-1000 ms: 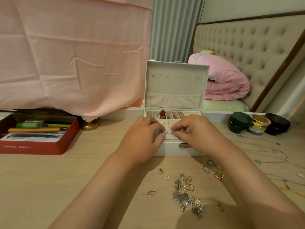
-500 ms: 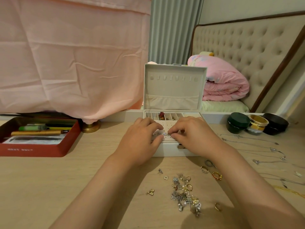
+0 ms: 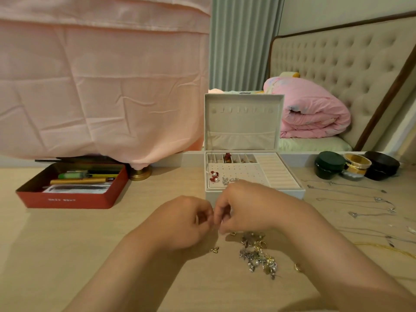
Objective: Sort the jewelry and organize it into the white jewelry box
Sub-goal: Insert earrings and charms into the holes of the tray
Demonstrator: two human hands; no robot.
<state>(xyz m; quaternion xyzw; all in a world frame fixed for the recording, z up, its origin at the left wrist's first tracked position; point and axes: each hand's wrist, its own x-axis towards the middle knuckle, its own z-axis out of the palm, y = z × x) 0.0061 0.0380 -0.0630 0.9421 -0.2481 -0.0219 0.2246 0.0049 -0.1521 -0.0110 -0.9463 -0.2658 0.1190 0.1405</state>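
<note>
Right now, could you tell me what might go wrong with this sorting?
The right forearm runs beside the tangled jewelry pile and a loose gold ring; a sweep could scatter them. The left hand and right hand meet at the fingertips; any tiny piece pinched there, hidden from view, might drop into the pile.

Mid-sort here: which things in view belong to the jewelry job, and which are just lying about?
Job: white jewelry box, loose jewelry pile, necklaces, red earrings, gold ring.
Lying about: red tin of pens, green jar, gold jar, black jar, pink quilt, pink cloth.
</note>
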